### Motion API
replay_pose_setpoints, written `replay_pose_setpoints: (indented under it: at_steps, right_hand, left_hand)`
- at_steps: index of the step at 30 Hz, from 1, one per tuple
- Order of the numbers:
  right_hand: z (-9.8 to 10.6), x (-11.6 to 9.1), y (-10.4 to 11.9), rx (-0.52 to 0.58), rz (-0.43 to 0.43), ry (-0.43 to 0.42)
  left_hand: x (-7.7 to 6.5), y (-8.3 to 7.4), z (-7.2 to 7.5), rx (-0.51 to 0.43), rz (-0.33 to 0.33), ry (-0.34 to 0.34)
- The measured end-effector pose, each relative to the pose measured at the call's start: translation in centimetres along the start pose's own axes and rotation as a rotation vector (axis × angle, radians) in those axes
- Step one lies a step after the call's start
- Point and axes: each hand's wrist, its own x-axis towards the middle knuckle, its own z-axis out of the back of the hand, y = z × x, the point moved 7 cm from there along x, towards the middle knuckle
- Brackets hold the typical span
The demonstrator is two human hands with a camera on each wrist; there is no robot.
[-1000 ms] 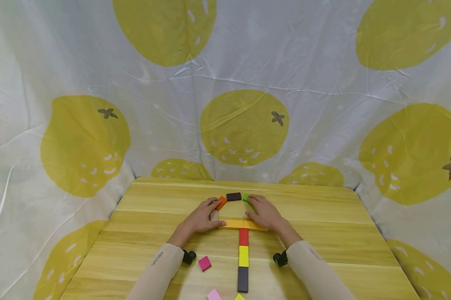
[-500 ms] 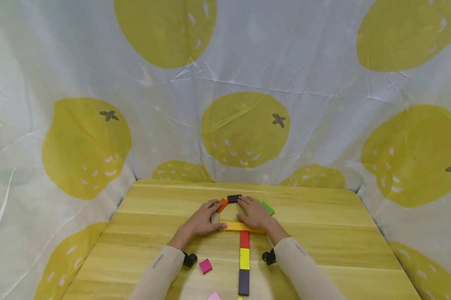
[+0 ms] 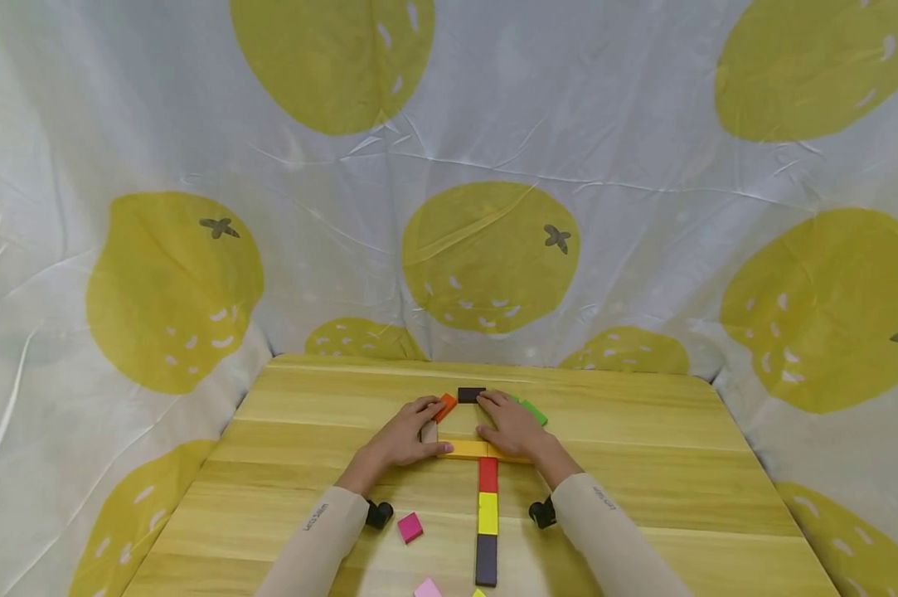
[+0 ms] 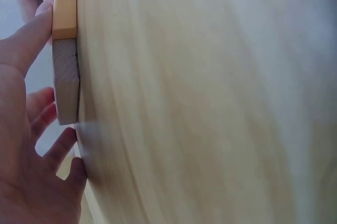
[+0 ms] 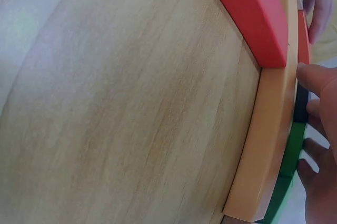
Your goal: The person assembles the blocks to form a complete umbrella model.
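Observation:
My left hand (image 3: 400, 435) lies at the left end of a row of wooden blocks. Its thumb touches an orange block (image 3: 466, 449) in a crossbar, and its fingertips rest by a tilted orange-red block (image 3: 445, 406). A pale wood block (image 4: 66, 84) shows beneath that hand. At the far side, fingertips of my right hand (image 3: 514, 425) touch the right end of a dark block (image 3: 472, 395). Behind those fingers, partly hidden, sits one green block (image 3: 515, 400); another green block (image 3: 534, 413) slants down to the right. Both hands have extended, spread fingers.
From the crossbar a column runs toward me: a red block (image 3: 488, 475), a yellow block (image 3: 488, 513) and a dark lower block (image 3: 487, 560). Left of it lie a magenta block (image 3: 410, 528) and a pink block (image 3: 427, 588). A lemon-print cloth (image 3: 486, 257) hangs behind the table (image 3: 643, 481).
My right hand has moved left from the green blocks to the dark block, uncovering the outer green one. The dark block has shifted slightly right. The left hand has stayed in place.

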Motion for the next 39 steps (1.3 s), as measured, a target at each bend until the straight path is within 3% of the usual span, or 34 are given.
replay_pose_setpoints:
  at_steps: [30,35,39]
  right_hand:
    - [0.2,0.0,0.4,0.006,-0.005,0.004]
    - [0.3,-0.2,0.0,0.053,-0.011,-0.004]
    - [1.3,-0.6,-1.0,0.107,-0.031,-0.06]
  left_hand:
    - [0.1,-0.2,0.0,0.02,-0.032,0.002]
    - [0.0,-0.1,-0.1,0.027,-0.04,-0.001]
    - [-0.1,-0.1,-0.1,0.02,-0.042,0.0]
